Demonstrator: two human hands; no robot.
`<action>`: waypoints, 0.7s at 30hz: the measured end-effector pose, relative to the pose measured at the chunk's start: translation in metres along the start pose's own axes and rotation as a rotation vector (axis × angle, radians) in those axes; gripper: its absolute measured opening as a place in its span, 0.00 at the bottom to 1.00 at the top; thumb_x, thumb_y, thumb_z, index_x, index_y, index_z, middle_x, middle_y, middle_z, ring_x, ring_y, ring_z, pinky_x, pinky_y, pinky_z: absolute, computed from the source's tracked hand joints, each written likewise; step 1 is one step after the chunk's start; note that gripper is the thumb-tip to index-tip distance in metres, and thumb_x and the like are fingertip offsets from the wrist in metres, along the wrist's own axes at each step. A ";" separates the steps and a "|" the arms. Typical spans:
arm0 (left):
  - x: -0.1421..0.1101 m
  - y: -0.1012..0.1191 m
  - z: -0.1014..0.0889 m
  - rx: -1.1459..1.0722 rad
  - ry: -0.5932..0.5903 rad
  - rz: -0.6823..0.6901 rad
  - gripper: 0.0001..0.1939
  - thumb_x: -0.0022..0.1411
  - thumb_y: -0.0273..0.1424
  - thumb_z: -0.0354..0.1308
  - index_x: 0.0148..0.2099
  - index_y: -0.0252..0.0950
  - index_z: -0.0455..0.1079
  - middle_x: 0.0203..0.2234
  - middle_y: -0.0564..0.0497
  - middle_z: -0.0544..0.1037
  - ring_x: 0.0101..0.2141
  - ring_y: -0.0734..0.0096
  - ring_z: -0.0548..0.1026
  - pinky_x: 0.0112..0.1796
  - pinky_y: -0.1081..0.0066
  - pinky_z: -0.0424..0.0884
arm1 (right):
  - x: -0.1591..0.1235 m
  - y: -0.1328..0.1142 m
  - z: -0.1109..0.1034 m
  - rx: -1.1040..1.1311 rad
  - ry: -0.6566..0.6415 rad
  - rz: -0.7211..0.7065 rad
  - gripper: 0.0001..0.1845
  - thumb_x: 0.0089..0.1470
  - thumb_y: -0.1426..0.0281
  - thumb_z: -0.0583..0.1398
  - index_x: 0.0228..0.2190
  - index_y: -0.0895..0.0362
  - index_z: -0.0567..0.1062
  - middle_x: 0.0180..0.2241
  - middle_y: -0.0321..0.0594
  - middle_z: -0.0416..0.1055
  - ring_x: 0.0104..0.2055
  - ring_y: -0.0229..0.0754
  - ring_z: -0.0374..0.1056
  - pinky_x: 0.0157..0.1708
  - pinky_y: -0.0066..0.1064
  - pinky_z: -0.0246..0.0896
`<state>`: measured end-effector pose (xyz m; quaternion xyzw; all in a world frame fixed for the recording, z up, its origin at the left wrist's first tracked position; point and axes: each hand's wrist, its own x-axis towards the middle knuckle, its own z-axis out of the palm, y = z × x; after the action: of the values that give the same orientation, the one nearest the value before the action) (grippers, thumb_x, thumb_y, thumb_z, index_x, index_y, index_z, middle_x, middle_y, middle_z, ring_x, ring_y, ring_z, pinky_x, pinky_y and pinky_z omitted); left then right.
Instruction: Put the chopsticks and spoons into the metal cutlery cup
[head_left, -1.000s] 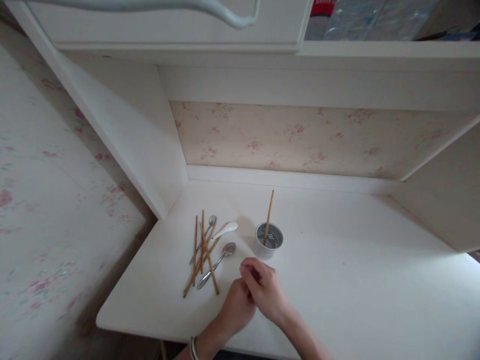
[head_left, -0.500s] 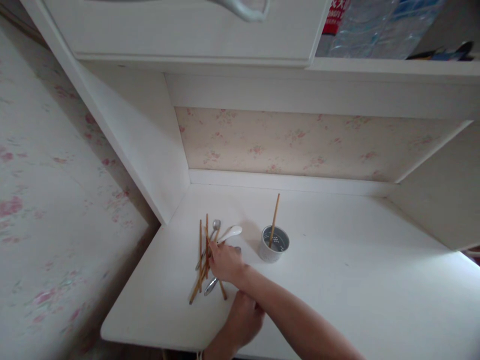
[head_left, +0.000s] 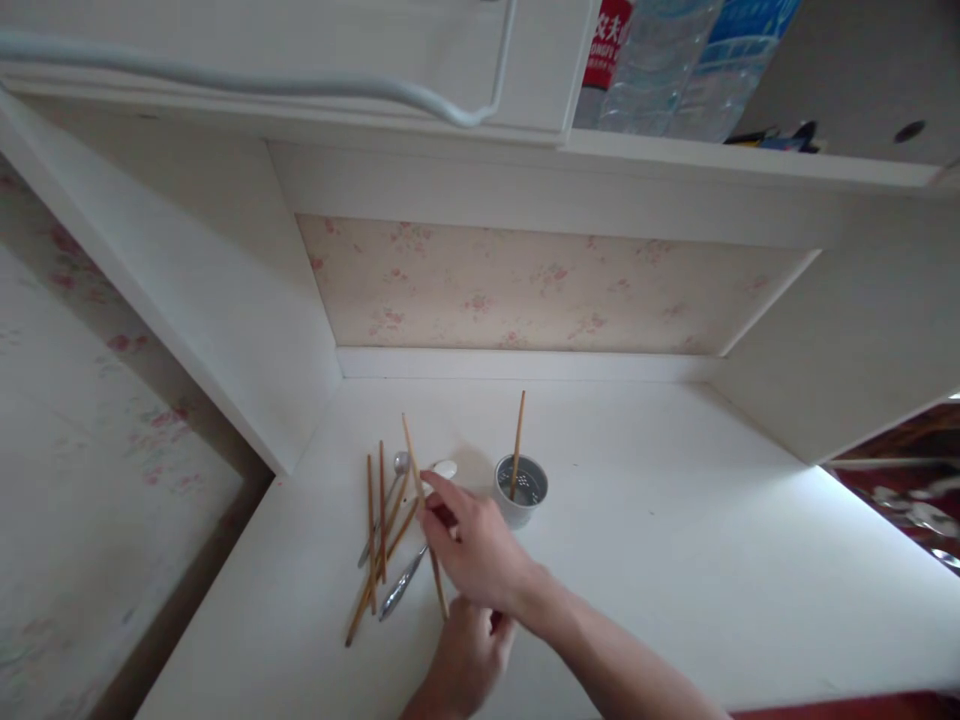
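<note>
Loose sticks, a small spoon and a large spoon lie on the surface, outside the cup. The right hand pinches a tilted stick by a white spoon (partly covered). The left hand is curled closed, nothing visibly held. Only one stick stands in the cup.

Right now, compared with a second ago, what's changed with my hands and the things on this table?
Your right hand moved leftward and away from you, from beside your left hand, and took hold of a thin brown wooden chopstick. The round silver metal cup, with another brown chopstick leaning in it, stayed put.
</note>
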<state>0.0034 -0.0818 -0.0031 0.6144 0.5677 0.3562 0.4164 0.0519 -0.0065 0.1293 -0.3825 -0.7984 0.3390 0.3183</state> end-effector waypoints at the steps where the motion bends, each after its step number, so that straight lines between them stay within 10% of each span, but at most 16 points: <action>1: 0.000 0.004 -0.001 0.018 -0.028 0.003 0.11 0.62 0.33 0.51 0.34 0.36 0.73 0.26 0.48 0.77 0.29 0.67 0.73 0.35 0.71 0.68 | -0.001 0.000 -0.016 0.089 0.059 0.010 0.16 0.60 0.69 0.53 0.49 0.54 0.70 0.35 0.39 0.76 0.34 0.38 0.72 0.33 0.26 0.66; 9: 0.000 0.018 -0.004 0.022 -0.077 0.043 0.14 0.66 0.36 0.47 0.38 0.37 0.71 0.25 0.52 0.75 0.26 0.74 0.70 0.29 0.78 0.63 | 0.021 0.046 -0.114 0.391 0.559 0.148 0.15 0.53 0.59 0.60 0.37 0.57 0.72 0.32 0.39 0.73 0.32 0.39 0.71 0.30 0.30 0.71; 21: 0.001 0.017 0.000 0.073 -0.066 0.009 0.14 0.66 0.36 0.46 0.36 0.37 0.71 0.25 0.52 0.75 0.27 0.73 0.70 0.30 0.76 0.62 | 0.019 0.131 -0.090 0.030 0.443 0.275 0.22 0.57 0.54 0.53 0.36 0.58 0.78 0.33 0.43 0.77 0.35 0.43 0.72 0.33 0.33 0.69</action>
<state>0.0100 -0.0811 0.0129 0.6432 0.5634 0.3166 0.4107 0.1631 0.0982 0.0821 -0.5477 -0.6446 0.2988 0.4419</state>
